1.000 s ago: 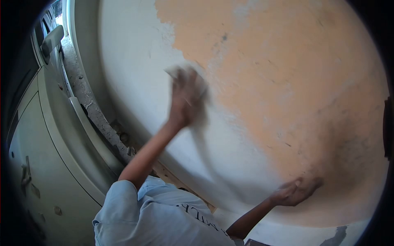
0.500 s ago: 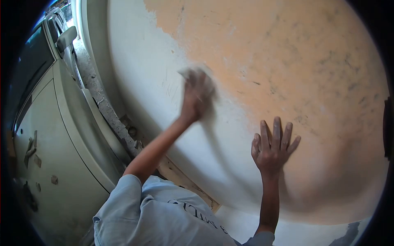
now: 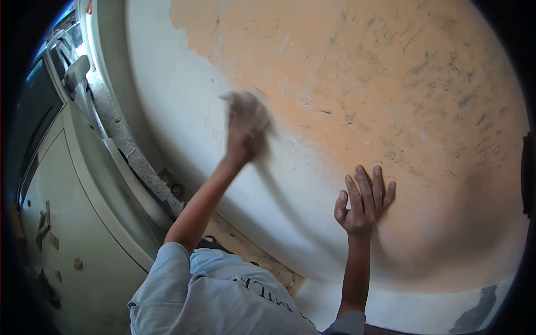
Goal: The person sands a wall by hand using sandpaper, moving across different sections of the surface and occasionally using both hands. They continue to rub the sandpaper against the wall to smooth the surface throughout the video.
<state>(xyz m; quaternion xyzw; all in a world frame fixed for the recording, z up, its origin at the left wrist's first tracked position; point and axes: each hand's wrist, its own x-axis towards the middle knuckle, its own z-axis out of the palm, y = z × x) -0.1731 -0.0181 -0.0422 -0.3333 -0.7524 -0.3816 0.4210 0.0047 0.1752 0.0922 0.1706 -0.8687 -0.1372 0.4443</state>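
My left hand [image 3: 247,125] is smeared by motion against the wall [image 3: 296,167], near where the white coat meets the orange-tan paint. The pale corner of a thin sheet, apparently sandpaper [image 3: 225,97], sticks out past its fingertips; the rest is hidden under the hand. Lower and to the right, my right hand [image 3: 363,204] rests palm-down on the wall with its fingers spread and nothing in it. Grey dust coats its fingers. Dark scuffs and scratches mark the tan paint above it.
On the left stands a pale vehicle [image 3: 89,195] with a side mirror [image 3: 77,71] and several small pieces lying on its panel. A rubble-strewn strip of ground [image 3: 125,145] runs between vehicle and wall. A grey patch [image 3: 474,310] shows low on the right.
The view has turned slightly, so the wall and both hands sit farther left in the picture. My left hand stays blurred near the same paint edge. My right thumb stands farther from its fingers.
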